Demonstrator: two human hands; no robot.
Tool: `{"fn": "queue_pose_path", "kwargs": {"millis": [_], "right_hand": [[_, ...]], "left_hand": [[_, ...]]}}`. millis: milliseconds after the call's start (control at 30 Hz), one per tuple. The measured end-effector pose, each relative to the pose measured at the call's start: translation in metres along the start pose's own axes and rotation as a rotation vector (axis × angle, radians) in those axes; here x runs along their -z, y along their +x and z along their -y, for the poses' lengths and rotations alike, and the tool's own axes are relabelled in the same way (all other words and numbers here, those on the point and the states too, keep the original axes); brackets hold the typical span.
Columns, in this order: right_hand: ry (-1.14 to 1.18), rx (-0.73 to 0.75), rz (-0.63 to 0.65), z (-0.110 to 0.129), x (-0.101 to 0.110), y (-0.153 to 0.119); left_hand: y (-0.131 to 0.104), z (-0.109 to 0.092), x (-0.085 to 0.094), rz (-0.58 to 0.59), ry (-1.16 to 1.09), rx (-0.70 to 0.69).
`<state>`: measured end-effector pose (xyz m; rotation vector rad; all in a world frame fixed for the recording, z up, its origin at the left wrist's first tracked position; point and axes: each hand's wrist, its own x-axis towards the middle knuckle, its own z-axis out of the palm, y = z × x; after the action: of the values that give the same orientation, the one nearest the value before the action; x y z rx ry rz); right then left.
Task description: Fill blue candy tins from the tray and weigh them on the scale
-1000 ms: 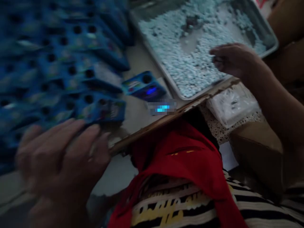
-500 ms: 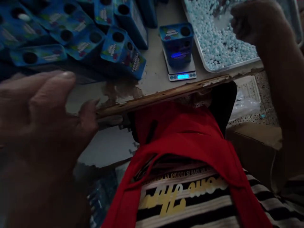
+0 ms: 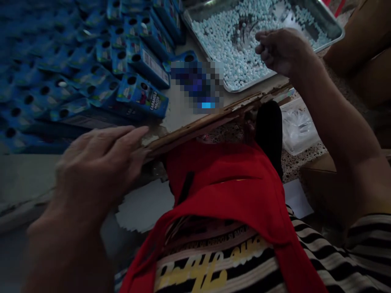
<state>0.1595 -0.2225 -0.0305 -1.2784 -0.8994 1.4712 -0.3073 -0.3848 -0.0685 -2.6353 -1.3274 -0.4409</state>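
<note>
Okay, right hand [image 3: 279, 51]: fingers curled over pale blue pellets [image 3: 241, 69], can't tell if any are pinched. Metal tray [image 3: 331, 24] around those; single blue box [image 3: 188, 56] off to their left, partly pixelated. Left hand [image 3: 100, 162]: fingers loose, nothing visible held, near wooden edge [image 3: 195, 125], packed boxes [image 3: 155, 101] just beyond.

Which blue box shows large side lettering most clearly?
The box at the near right corner of the cluster: it reads "CARAMELO"; elsewhere large lettering is hidden or blurred.
</note>
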Motion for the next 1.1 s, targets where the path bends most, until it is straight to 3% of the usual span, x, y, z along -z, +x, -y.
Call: {"fn": "queue_pose_path", "kwargs": {"millis": [233,400,533,667,800,1100], "right_hand": [[-0.041,-0.139,-0.082,-0.023,-0.001,0.034],[-0.084,-0.122,-0.028,-0.030,-0.011,0.050],[-0.205,-0.029,0.067,-0.017,-0.027,0.057],[-0.327,0.005,0.206,0.008,-0.043,0.060],[-0.454,0.024,0.273,0.033,-0.059,0.060],[-0.668,0.091,0.374,0.051,-0.097,0.046]], "left_hand": [[-0.013,-0.011,-0.017,-0.089,0.188,-0.056],[-0.028,-0.005,-0.028,-0.063,0.155,0.020],[-0.012,-0.006,-0.044,-0.037,0.043,0.041],[0.018,-0.011,-0.064,-0.101,-0.034,-0.027],[0.042,-0.010,-0.076,-0.171,-0.100,0.025],[0.046,-0.007,-0.084,-0.222,-0.255,0.154]]}}
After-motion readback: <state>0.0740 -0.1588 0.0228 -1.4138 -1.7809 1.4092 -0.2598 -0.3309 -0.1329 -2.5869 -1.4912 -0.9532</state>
